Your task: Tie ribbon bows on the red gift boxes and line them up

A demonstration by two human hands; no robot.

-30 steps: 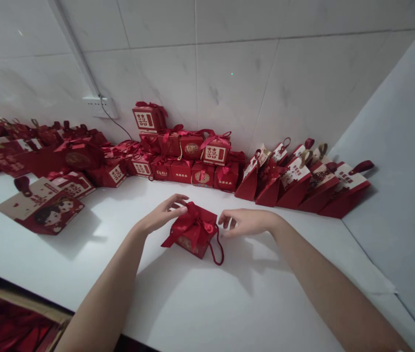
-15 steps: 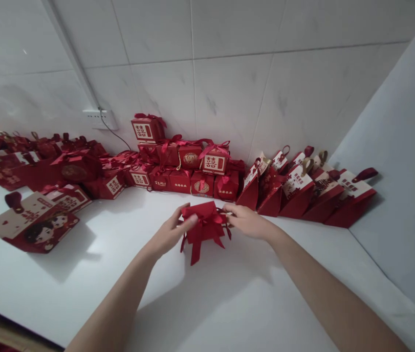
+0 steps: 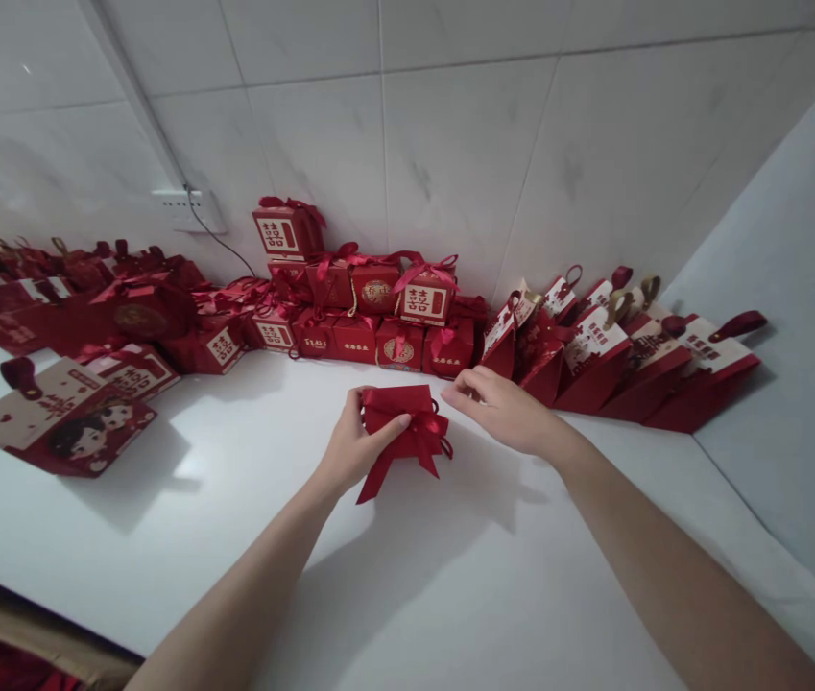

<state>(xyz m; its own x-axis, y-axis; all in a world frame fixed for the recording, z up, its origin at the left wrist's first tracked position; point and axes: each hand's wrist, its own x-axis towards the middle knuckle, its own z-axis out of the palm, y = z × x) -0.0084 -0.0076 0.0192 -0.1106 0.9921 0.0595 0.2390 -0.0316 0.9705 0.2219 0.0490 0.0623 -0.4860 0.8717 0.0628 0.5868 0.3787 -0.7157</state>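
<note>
A small red gift box (image 3: pixel 397 395) with a satin ribbon bow (image 3: pixel 418 422) sits on the white table, its ribbon tails hanging over the front. My left hand (image 3: pixel 362 441) grips the box from its left side, thumb lying on the ribbon by the bow. Just right of the box, my right hand (image 3: pixel 497 405) hovers apart from it, fingers loosely bent and nothing visible in them. Dark red cord loops (image 3: pixel 445 443) show at the box's right side.
Stacked red boxes (image 3: pixel 399 341) with bows line the tiled wall. Slanted red-and-white boxes (image 3: pixel 594 360) with loop handles stand at right. A larger printed box (image 3: pixel 83 417) is at left, and more lie behind it. A wall socket (image 3: pixel 189 211) has a cable.
My right hand has let go of the box and drawn off to the right. My left hand still holds it, its thumb now further onto the ribbon. The view has shifted slightly.
</note>
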